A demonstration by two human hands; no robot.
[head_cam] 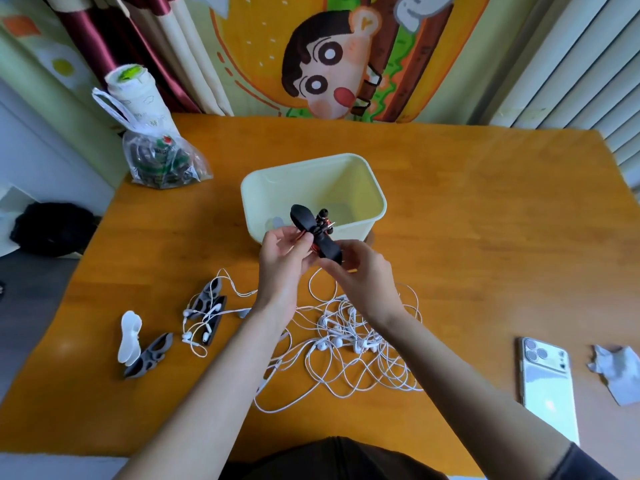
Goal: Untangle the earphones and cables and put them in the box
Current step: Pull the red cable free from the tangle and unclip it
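Earphones (pixel 323 221) with dark buds and red cord sit wound on a black winder (pixel 303 220), which I hold up over the near rim of the pale box (pixel 377 202). My left hand (pixel 282 252) has its fingers curled round the winder's middle, and my right hand (pixel 362 271) pinches its lower end. Below my wrists a tangle (pixel 349 341) of white earphones and cable lies loose on the counter (pixel 485 237), near the box but apart from it. To its left lie grey winders (pixel 207 306) with white buds across them, then a white winder (pixel 129 336) touching a lone grey winder (pixel 149 356). A phone (pixel 549 386) lies face down at the right, crumpled paper (pixel 616 372) beside it, and a plastic bag (pixel 162 161) stands at the far left corner.
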